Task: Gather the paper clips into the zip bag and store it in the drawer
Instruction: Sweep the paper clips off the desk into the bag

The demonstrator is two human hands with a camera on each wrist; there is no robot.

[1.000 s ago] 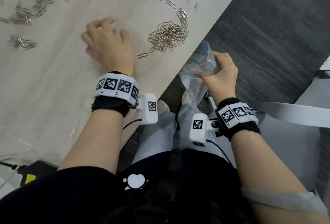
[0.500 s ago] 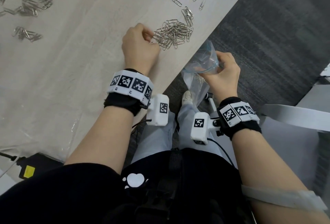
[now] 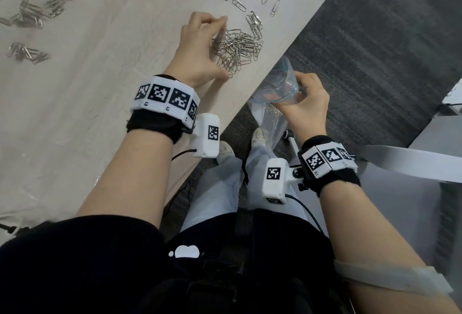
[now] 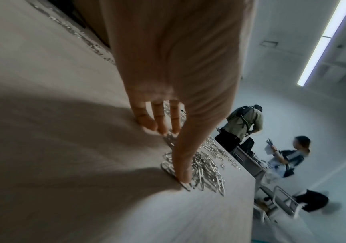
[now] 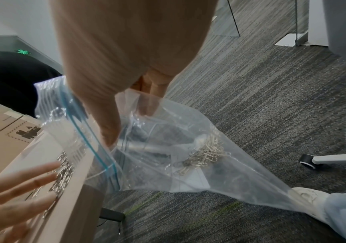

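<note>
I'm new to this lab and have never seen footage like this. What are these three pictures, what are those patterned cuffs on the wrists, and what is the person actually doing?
There is no machine here: a person works with bare hands, wearing a camera on the head and one on each wrist. The patterned cuffs are wristbands printed with black-and-white marker squares.

The head view looks down on a pale table strewn with paper clips. The left hand has its fingers and thumb spread against a pile of paper clips near the table's edge.

The left wrist view looks along that hand: its fingertips touch the pile.

The right wrist view shows the right hand pinching open the rim of a clear zip bag beside the table's edge. Some clips already lie inside.

No drawer is visible.
</note>
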